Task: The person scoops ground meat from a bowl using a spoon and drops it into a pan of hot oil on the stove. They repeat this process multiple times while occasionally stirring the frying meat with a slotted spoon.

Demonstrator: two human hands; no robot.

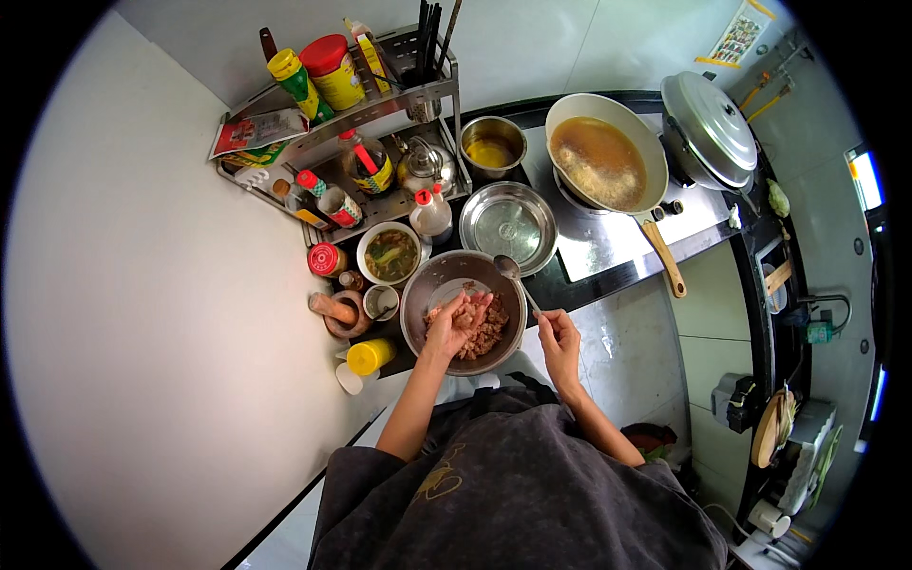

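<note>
A wide metal bowl (411, 303) with minced meat (490, 329) in it sits at the counter's front edge, right before me. Over the meat, my left hand (450, 329) is cupped and holds a small lump of minced meat (464, 315) in its fingers. My right hand (560, 343), just right of the bowl, grips the handle end of a metal spoon (507, 267). The spoon's bowl points away from me, at the bowl's far right rim. Behind the rim lies a shallow round metal dish (509, 226).
A light-coloured pan (559, 121) of brownish liquid stands on the stove (598, 249), its wooden handle (662, 260) jutting over the front edge. Left are a soup bowl (390, 253), a mortar (345, 317), a yellow-lidded jar (370, 356) and a metal rack (399, 206) of bottles. A lidded pot (709, 128) stands far right.
</note>
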